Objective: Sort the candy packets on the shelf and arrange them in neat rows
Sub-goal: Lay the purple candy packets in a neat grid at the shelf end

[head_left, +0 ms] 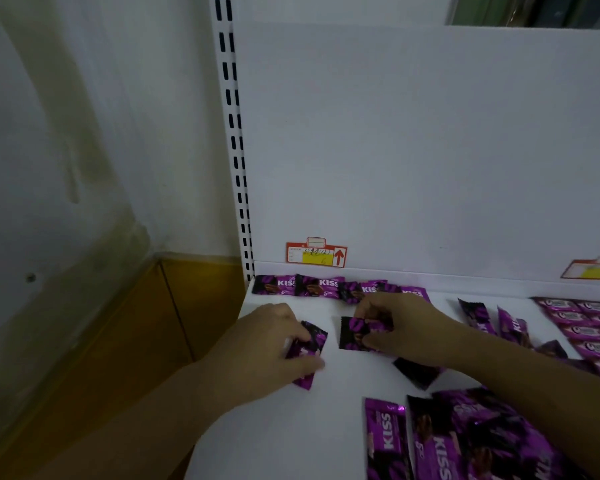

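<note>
While the left hand [271,344] grips one purple packet [314,339] and the right hand [406,327] pinches a second packet [352,332], both lie askew. Sliding either carelessly could knock the back row [312,286] crooked

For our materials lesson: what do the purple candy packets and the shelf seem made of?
Candy packets: probably thin plastic film, glossy and metallic; highlights glint, edges crinkle. Shelf: likely painted metal, smooth matt white; the slotted upright suggests steel racking.
</note>
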`<state>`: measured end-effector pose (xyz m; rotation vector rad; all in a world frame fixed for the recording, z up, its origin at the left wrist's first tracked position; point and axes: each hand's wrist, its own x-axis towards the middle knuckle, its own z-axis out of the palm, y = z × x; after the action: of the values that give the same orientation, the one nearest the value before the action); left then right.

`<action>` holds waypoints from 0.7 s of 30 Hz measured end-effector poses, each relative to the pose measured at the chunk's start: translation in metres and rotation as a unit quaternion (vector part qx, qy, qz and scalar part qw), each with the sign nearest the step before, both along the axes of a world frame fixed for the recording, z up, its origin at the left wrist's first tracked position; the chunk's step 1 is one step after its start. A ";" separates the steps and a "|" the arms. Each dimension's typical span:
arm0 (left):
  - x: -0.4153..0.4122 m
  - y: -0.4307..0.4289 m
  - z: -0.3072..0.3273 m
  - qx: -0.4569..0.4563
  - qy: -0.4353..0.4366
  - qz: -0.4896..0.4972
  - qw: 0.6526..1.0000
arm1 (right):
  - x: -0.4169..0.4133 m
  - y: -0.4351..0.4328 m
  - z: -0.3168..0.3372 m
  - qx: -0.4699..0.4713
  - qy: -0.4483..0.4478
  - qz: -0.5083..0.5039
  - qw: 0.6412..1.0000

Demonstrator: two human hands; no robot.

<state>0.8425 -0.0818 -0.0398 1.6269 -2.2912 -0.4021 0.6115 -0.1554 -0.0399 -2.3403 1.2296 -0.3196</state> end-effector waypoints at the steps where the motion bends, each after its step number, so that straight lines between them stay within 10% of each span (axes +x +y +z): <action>1: -0.004 0.001 -0.001 0.019 -0.022 0.007 1.000 | 0.000 0.000 0.000 -0.004 0.005 0.000 1.000; 7: -0.004 0.000 0.007 -0.001 -0.035 0.030 0.999 | -0.001 0.001 -0.002 -0.049 0.019 0.013 0.999; 21: 0.029 -0.015 -0.002 0.102 0.328 0.173 0.923 | 0.001 0.002 -0.004 -0.102 0.043 0.015 0.994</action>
<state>0.8717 -0.0973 -0.0419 1.6198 -1.4756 -0.9523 0.6122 -0.1536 -0.0440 -2.5666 1.2533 -0.3532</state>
